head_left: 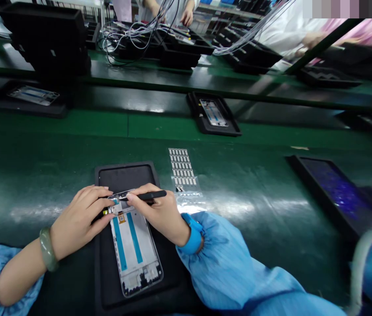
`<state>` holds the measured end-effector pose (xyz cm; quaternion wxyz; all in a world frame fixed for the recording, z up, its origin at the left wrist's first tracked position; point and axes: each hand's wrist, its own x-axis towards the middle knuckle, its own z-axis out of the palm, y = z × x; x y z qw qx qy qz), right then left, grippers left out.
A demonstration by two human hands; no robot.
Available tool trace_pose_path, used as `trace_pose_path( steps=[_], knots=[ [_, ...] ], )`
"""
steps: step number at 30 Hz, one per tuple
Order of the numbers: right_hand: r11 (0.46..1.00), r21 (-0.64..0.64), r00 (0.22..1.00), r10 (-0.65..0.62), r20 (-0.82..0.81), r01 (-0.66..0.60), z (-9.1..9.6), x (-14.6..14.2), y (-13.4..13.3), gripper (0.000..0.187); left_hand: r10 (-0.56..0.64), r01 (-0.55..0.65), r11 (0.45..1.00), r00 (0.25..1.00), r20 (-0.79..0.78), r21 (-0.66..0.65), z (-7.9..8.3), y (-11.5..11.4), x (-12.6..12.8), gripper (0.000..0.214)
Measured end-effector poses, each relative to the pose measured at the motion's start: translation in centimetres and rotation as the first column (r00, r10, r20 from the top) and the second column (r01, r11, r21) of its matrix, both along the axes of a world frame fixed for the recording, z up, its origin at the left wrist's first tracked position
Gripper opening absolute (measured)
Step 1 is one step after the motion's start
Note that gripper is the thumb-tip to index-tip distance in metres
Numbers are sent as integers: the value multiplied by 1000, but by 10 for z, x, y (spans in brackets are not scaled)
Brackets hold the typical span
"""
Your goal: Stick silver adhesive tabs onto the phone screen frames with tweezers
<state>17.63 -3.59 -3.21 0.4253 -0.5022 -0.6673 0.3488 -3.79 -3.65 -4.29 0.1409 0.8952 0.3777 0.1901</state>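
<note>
A phone frame [135, 248] with two blue strips lies in a black tray [106, 281] in front of me. My left hand [78, 217] rests on the frame's upper left corner, fingers curled and pressing it down. My right hand [161, 215] pinches black tweezers [148, 196], their tip at the frame's top edge, close to my left fingertips. A clear sheet of small grey stickers [182, 169] lies on the green belt just right of the tray.
Another tray with a phone frame [214, 113] sits further up the belt, and one more at the far left [32, 95]. A dark tray [334, 188] lies at the right. Other people's hands [186, 15] work among cables and stacked black trays [50, 39] behind.
</note>
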Motion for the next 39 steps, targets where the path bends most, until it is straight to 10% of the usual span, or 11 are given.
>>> trace_pose_path(
  steps=[39],
  knots=[
    [999,51,999,16,43,-18,2,-2,-1,6,11,13,990,986,-168,141,7,-5,5,27]
  ],
)
